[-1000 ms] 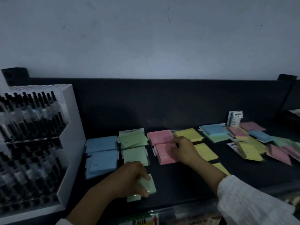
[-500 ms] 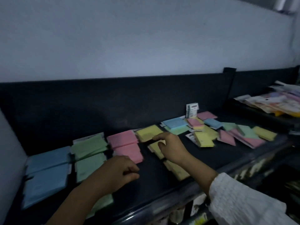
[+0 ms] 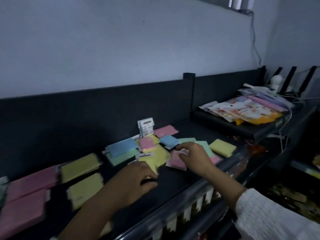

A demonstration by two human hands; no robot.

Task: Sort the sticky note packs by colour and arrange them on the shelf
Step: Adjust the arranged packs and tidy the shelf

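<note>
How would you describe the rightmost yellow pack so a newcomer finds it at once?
Find the black shelf and follow it right, past the right hand. Just beyond the mixed heap lies the yellow pack, near the front edge. Unlike the heap's other yellow packs, it lies uncovered, farthest right.

The left hand [image 3: 136, 181] is held low, palm down, fingers loosely curled; the right hand [image 3: 194, 157] is stretched farther forward from a white textured sleeve [image 3: 270, 215], fingers bent downward
</note>
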